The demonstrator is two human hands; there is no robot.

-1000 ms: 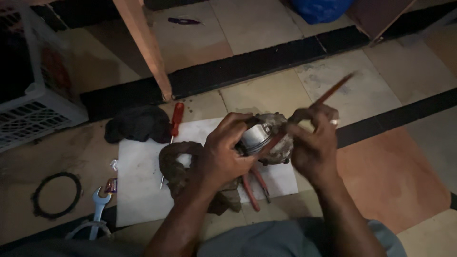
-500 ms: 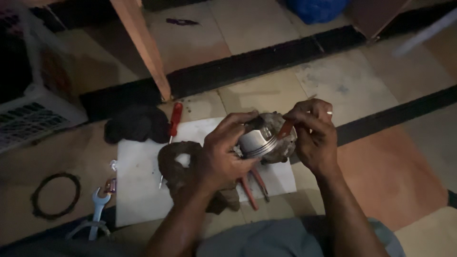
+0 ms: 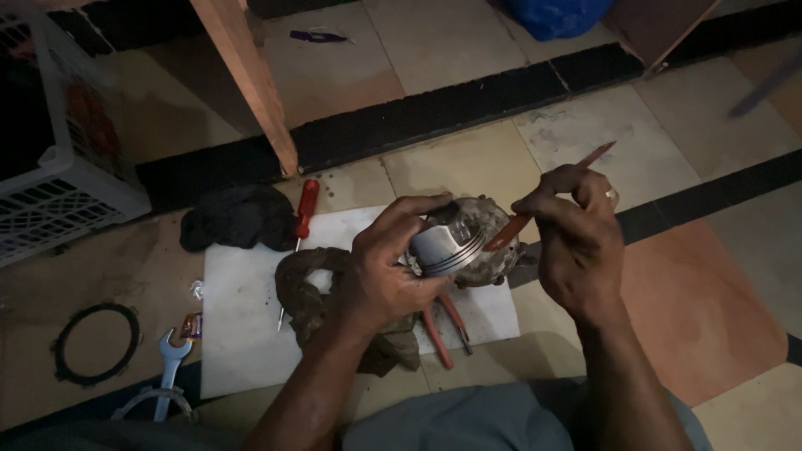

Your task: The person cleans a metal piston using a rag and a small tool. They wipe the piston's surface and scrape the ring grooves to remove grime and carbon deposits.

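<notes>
I sit on a tiled floor [image 3: 451, 42] with dark stripes. At far left stands a white slatted plastic crate [image 3: 58, 196]; what it holds is too dark to tell. A blue bag [image 3: 555, 15] lies at the far edge. Near me, a white sheet [image 3: 242, 326] carries a dark rag [image 3: 238, 215], a red-handled screwdriver [image 3: 302, 219] and red-handled pliers [image 3: 443, 326]. My left hand [image 3: 388, 267] is clamped on a grey metal piston [image 3: 447, 246], held above the sheet. My right hand [image 3: 576, 238] pinches a thin red tool [image 3: 543, 200] whose tip touches the piston. A spanner [image 3: 171, 363] and black ring gasket [image 3: 94, 344] lie left.
</notes>
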